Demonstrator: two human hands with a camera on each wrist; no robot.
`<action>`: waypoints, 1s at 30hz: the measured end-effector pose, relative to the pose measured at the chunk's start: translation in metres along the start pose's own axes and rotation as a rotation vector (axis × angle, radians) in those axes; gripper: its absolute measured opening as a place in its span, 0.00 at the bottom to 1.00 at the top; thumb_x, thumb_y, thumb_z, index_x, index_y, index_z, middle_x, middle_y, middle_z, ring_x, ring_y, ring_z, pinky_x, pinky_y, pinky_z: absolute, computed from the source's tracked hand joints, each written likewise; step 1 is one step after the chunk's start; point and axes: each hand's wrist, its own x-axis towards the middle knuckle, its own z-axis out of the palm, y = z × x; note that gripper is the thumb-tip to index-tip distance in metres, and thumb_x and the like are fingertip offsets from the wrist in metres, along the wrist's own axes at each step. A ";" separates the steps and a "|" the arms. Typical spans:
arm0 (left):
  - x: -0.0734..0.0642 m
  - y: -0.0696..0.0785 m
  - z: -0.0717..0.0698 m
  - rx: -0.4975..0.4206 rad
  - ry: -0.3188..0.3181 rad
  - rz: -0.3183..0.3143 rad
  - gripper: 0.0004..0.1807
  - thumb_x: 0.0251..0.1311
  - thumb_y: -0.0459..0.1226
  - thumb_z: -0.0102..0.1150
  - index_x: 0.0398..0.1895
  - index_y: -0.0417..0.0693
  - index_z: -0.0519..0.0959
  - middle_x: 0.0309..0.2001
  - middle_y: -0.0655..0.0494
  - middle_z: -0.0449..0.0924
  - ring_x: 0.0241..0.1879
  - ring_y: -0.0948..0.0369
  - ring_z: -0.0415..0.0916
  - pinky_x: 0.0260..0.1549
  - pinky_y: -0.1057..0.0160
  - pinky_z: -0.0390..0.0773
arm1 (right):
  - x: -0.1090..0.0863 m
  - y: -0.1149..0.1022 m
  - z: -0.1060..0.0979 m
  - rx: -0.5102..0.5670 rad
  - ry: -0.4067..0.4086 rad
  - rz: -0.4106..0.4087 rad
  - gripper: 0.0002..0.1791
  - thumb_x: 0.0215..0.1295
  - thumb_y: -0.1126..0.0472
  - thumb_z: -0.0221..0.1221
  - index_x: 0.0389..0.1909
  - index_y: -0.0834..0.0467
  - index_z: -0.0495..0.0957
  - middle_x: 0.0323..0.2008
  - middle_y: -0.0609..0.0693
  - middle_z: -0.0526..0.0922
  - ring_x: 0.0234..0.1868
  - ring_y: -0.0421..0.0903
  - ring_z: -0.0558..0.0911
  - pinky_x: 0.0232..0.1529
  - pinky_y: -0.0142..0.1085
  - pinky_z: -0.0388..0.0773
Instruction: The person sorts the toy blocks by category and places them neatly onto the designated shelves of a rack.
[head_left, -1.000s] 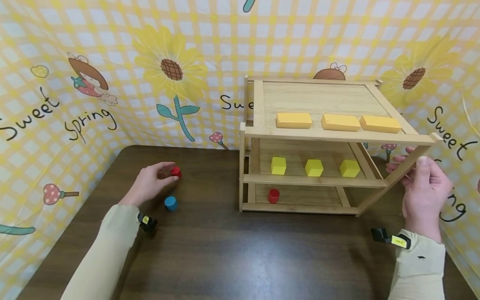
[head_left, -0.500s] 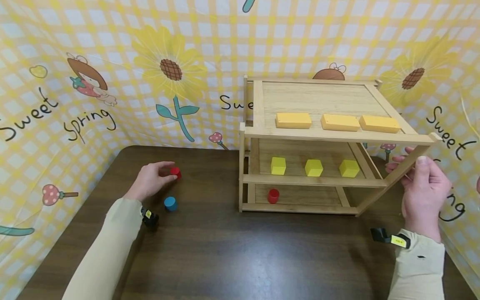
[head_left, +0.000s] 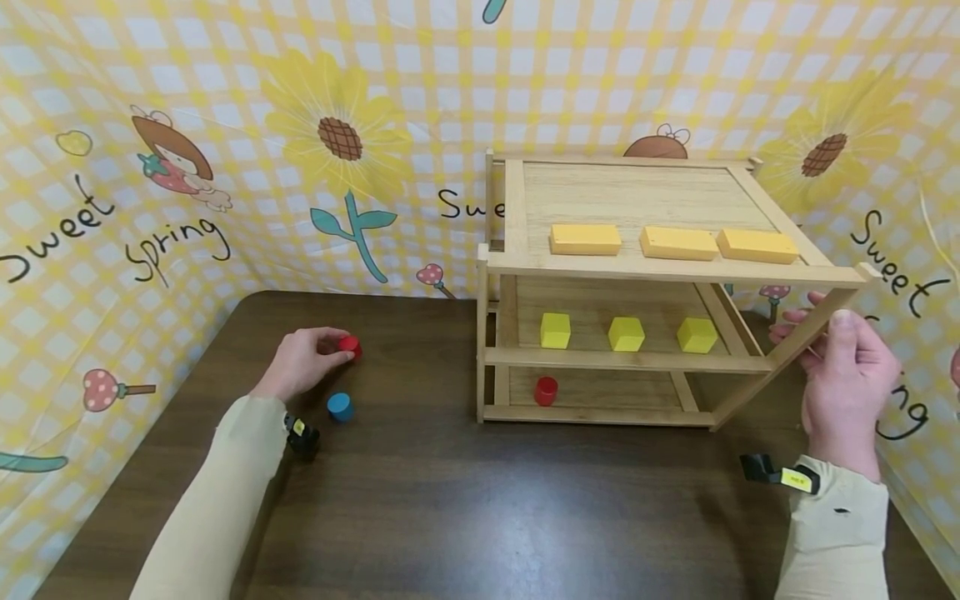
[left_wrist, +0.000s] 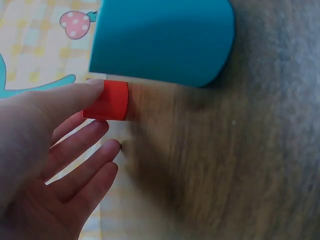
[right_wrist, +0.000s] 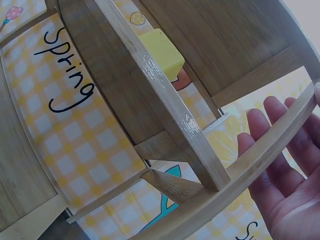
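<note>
At the left of the table, my left hand (head_left: 300, 362) pinches a small red cylinder (head_left: 350, 346) between thumb and fingers. The left wrist view shows the thumb on the red cylinder (left_wrist: 116, 101), the lower fingers loosely bent below it. Nearer me stands a blue cylinder (head_left: 341, 407), which looms large in that view. My right hand (head_left: 847, 375) holds the front right post (right_wrist: 250, 170) of a three-tier wooden shelf (head_left: 637, 360), thumb in front and fingers behind. Another red cylinder (head_left: 546, 392) stands on the shelf's bottom tier, towards the left.
Three yellow cubes (head_left: 626, 334) stand in a row on the middle tier. Three yellow-orange rectangular blocks (head_left: 678, 243) lie along the front of the top tier. A checked cloth (head_left: 420, 150) hangs behind and beside the dark wooden table (head_left: 450, 508).
My left forearm has shifted slightly to the right, with the fingers staying at the red cylinder. The right hand keeps its hold on the shelf post.
</note>
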 end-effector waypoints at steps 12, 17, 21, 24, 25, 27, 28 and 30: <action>-0.007 -0.001 -0.007 -0.066 0.085 -0.001 0.22 0.67 0.42 0.68 0.58 0.39 0.78 0.50 0.40 0.83 0.47 0.47 0.81 0.51 0.44 0.78 | 0.000 0.000 0.001 0.012 -0.008 0.005 0.24 0.75 0.56 0.59 0.54 0.77 0.78 0.37 0.64 0.86 0.31 0.52 0.87 0.38 0.35 0.86; -0.009 0.002 -0.008 -0.083 0.095 0.000 0.23 0.68 0.42 0.67 0.60 0.39 0.78 0.50 0.40 0.83 0.48 0.47 0.81 0.51 0.45 0.79 | 0.000 0.000 0.000 0.013 0.004 0.014 0.24 0.75 0.56 0.60 0.54 0.77 0.78 0.37 0.65 0.86 0.31 0.52 0.87 0.38 0.35 0.86; -0.011 0.004 -0.009 -0.086 0.104 0.001 0.23 0.67 0.43 0.67 0.60 0.40 0.79 0.51 0.41 0.83 0.48 0.47 0.80 0.50 0.45 0.80 | 0.000 0.001 0.000 0.014 0.007 0.011 0.24 0.75 0.56 0.60 0.53 0.77 0.78 0.37 0.64 0.86 0.30 0.52 0.86 0.38 0.36 0.86; -0.012 0.005 -0.009 -0.079 0.118 0.012 0.24 0.67 0.45 0.68 0.60 0.41 0.79 0.50 0.42 0.83 0.48 0.48 0.80 0.50 0.45 0.80 | -0.001 0.001 -0.001 0.020 0.006 0.003 0.24 0.75 0.57 0.60 0.54 0.78 0.78 0.36 0.64 0.86 0.30 0.52 0.86 0.38 0.36 0.86; -0.012 0.005 -0.009 -0.077 0.126 0.017 0.24 0.67 0.45 0.68 0.60 0.41 0.80 0.50 0.42 0.84 0.47 0.48 0.80 0.50 0.45 0.80 | -0.001 0.001 -0.001 0.025 0.005 0.000 0.24 0.75 0.57 0.60 0.54 0.78 0.78 0.36 0.64 0.86 0.30 0.52 0.87 0.38 0.36 0.86; -0.012 0.006 -0.010 -0.076 0.141 0.023 0.24 0.66 0.46 0.68 0.59 0.41 0.80 0.50 0.43 0.84 0.47 0.49 0.81 0.49 0.45 0.80 | -0.001 0.001 0.000 0.022 0.001 -0.005 0.24 0.75 0.57 0.60 0.54 0.78 0.77 0.36 0.64 0.86 0.30 0.52 0.87 0.38 0.36 0.86; -0.012 0.006 -0.010 -0.078 0.150 0.026 0.24 0.66 0.46 0.69 0.59 0.42 0.81 0.49 0.43 0.85 0.46 0.49 0.81 0.49 0.45 0.80 | -0.001 0.001 0.000 0.019 0.002 -0.005 0.24 0.75 0.57 0.60 0.54 0.78 0.78 0.36 0.64 0.86 0.30 0.51 0.87 0.38 0.35 0.86; -0.013 0.007 -0.010 -0.089 0.165 0.025 0.23 0.65 0.45 0.70 0.57 0.42 0.82 0.48 0.43 0.85 0.45 0.50 0.82 0.48 0.46 0.81 | -0.001 0.000 0.001 0.013 0.005 -0.003 0.24 0.75 0.57 0.60 0.54 0.77 0.78 0.36 0.64 0.86 0.30 0.51 0.87 0.38 0.35 0.86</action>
